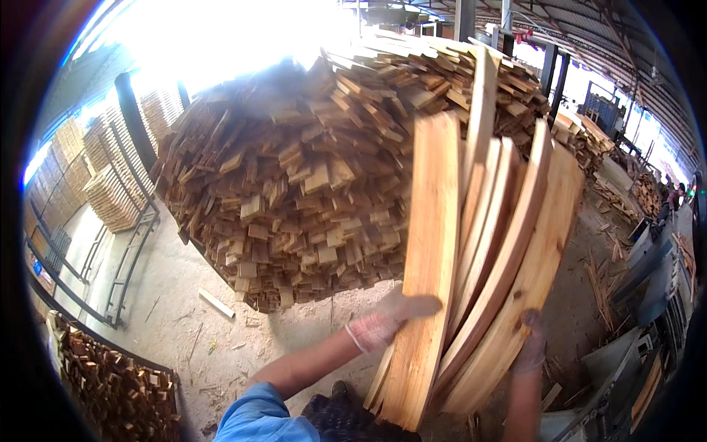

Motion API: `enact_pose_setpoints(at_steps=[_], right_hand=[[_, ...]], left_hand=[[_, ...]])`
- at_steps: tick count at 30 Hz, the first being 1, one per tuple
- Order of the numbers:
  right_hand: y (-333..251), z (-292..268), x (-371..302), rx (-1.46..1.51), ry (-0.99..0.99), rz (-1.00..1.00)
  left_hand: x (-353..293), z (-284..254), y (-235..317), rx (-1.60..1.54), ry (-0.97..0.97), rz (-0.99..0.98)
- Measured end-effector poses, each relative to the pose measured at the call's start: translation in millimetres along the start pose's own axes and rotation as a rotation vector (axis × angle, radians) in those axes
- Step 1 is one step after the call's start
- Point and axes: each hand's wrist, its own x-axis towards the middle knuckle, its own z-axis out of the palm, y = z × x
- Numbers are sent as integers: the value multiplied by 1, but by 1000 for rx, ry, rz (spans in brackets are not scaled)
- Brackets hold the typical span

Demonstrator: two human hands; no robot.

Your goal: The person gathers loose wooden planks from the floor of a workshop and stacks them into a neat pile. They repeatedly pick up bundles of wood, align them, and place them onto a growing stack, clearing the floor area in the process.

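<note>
Between my two gloved hands I carry a bundle of long wooden planks (431, 214), fanned out and tilted upright in front of me. My left hand (398, 313) grips the bundle from its left side, the thumb lying across the face of the leftmost plank. On the other side, my right hand (532, 342) is closed on the edge of the wide knotty plank (508, 324); most of its fingers are hidden behind the wood. Beyond the bundle rises a big heap of stacked planks (317, 184), their cut ends facing me.
Neatly stacked lumber (110, 195) stands at the far left behind a dark metal rack (136, 243). Small wood blocks fill a bin (118, 390) at lower left. A loose stick (216, 303) lies on the dusty floor. Machinery (618, 368) and scrap strips line the right.
</note>
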Motion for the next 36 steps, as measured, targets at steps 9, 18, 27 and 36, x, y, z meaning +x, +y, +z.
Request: enact_pose_setpoints(at_steps=[9, 18, 27, 36], right_hand=[[-175, 292, 122, -178, -366, -313], [-281, 484, 333, -1019, -257, -892], [-125, 437, 311, -275, -371, -1159], [-106, 476, 347, -501, -20, -1738]], left_hand=[[-18, -38, 244, 98, 118, 595], [87, -83, 446, 771, 417, 829], [93, -121, 414, 1768, 638, 1268], [130, -111, 412, 2012, 238, 1271]])
